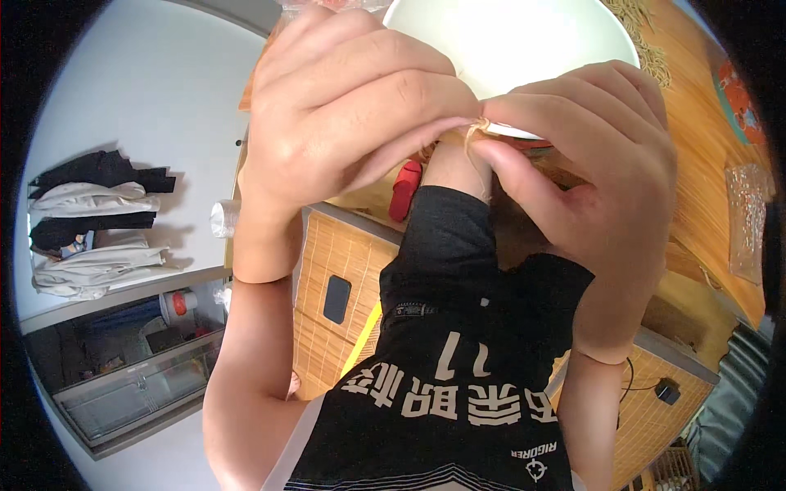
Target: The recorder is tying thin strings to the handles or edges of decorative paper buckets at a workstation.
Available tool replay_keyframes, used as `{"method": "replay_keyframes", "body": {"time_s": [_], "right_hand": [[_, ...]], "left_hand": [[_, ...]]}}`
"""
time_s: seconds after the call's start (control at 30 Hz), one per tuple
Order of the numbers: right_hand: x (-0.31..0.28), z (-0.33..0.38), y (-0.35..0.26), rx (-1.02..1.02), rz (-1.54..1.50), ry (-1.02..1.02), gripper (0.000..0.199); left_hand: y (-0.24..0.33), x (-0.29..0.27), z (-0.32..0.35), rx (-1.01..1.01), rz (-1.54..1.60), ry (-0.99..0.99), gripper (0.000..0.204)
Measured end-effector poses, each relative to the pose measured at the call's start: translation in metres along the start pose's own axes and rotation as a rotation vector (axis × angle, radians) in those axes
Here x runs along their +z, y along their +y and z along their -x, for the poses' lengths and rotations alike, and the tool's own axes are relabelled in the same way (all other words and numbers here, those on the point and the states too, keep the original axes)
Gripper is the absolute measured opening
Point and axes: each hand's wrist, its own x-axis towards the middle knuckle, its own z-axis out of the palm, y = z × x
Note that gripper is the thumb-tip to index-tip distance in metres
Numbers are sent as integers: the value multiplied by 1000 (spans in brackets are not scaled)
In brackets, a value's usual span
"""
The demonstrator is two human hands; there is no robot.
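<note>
My hands meet close together in front of my chest, over the near edge of a white bowl [516, 41]. My left hand [352, 106] is closed, with thumb and forefinger pinched on a tan thread [470, 146]. In my right hand [589, 147], a thin white stick [514, 131] lies between thumb and fingers. The thread loops around the stick's tip, and a fine loose end hangs below. The fingers cover most of the stick, so its full shape is hidden.
Tan cords [651, 61] lie on the wooden table right of the bowl. Further right are a red and teal item [741, 98] and a clear plastic bag [747, 221]. A red slipper [404, 190] rests below. A dark flat rectangle [336, 299] lies on a bamboo mat [315, 258].
</note>
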Motion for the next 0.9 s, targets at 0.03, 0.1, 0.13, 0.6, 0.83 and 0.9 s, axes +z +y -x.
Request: {"method": "replay_keyframes", "body": {"time_s": [0.03,0.1,0.13,0.6,0.83,0.9], "right_hand": [[1,1,1,-1,3,-1,12],[2,3,4,-34,41,-16,10],[3,3,4,-35,43,-16,10],[5,1,-1,32,-22,-20,11],[6,5,2,-7,120,-7,12],[3,6,-2,102,76,-57,15]], "left_hand": [[0,1,1,0,1,4,18],[-1,2,2,-30,43,0,17],[-3,1,4,-30,43,2,17],[9,6,18,-438,541,-60,11],[7,2,25,-427,542,32,30],[10,1,28,-450,503,72,42]]}}
